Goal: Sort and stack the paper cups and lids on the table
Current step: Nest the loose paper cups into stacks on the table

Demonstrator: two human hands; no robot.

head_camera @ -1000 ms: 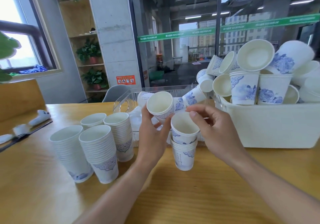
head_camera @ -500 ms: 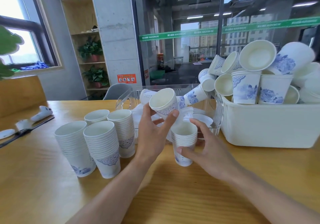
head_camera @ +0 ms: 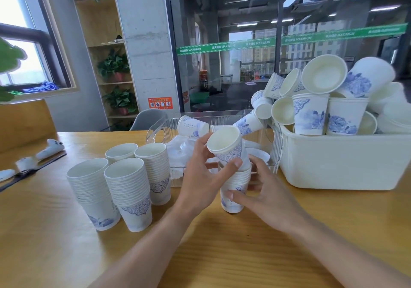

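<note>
My left hand [head_camera: 205,176] pinches a white paper cup with blue print [head_camera: 226,148], tilted with its mouth up and to the left, its base over a short stack of cups [head_camera: 234,189] standing on the wooden table [head_camera: 66,250]. My right hand [head_camera: 264,195] grips that short stack from the right side. Several taller cup stacks [head_camera: 129,192] stand to the left. A white tub [head_camera: 342,163] at the right is heaped with loose cups [head_camera: 323,80]. White lids [head_camera: 258,154] lie in a clear tray [head_camera: 155,132] behind my hands.
A white game controller [head_camera: 50,148] and other small devices lie at the table's left edge. A grey chair back [head_camera: 148,118] shows behind the table. Loose cups [head_camera: 192,127] lie in the clear tray. Glass wall and plant shelves stand beyond.
My right hand let go of the top cup, dropped and took hold of the short stack's side. My left hand brought its cup rightward and down over that stack.
</note>
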